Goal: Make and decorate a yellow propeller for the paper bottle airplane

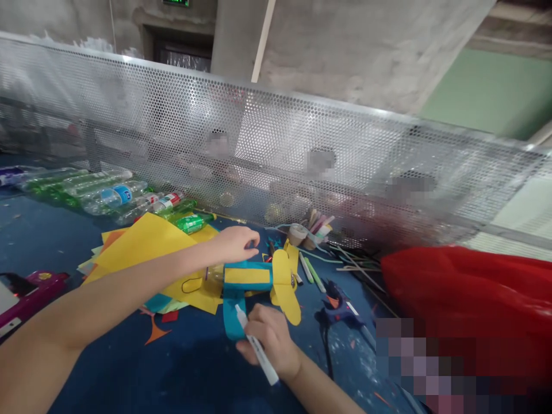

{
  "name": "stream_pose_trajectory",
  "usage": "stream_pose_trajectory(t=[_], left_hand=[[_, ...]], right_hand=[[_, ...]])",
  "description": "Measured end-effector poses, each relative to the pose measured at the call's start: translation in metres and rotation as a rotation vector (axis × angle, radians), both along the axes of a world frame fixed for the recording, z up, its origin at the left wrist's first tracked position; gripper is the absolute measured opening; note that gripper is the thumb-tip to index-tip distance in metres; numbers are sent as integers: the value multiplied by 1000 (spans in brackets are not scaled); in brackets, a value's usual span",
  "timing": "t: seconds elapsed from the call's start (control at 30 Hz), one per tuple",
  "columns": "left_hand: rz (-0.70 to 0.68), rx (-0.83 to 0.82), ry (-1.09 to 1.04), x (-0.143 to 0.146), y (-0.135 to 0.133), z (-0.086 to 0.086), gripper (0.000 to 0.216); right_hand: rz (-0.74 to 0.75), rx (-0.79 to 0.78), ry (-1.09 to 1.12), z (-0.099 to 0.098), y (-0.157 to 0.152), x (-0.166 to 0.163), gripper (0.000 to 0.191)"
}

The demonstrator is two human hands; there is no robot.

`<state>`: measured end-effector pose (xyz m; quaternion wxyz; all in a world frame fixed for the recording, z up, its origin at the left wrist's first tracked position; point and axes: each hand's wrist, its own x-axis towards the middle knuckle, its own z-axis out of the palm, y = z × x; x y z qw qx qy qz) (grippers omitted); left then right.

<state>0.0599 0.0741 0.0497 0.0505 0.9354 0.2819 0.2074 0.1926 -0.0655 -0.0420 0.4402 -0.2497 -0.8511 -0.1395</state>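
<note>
Find bottle model [248,276] between both hands. Hold white pen-like tube [261,353] clamped in right hand [273,339], tip over blue flap [230,319]; cannot tell whether touching. Hold left hand [235,242] above far side, thumb and fingers apart, apparently bare. Judge assembly well along: see yellow strip [256,276] and yellow blades [283,282] in place. Judge work on flap possibly left; cannot confirm. Note far side partly hidden by left hand, tube's marking illegible, background beyond perforated screen [172,103] blurred.
</note>
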Motion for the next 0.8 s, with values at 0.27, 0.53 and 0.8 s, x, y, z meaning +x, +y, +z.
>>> stream_pose_trajectory(t=[0.27,0.53,0.8], left_hand=[[103,19,-59,-38,-31,-25,27],[46,131,159,-63,-57,-46,39],[28,104,165,-67,-41,-47,21]], right_hand=[[-162,-250,278,6,-3,2,35],[-499,-404,919,58,18,40,29],[-465,-731,925,24,51,90,32]])
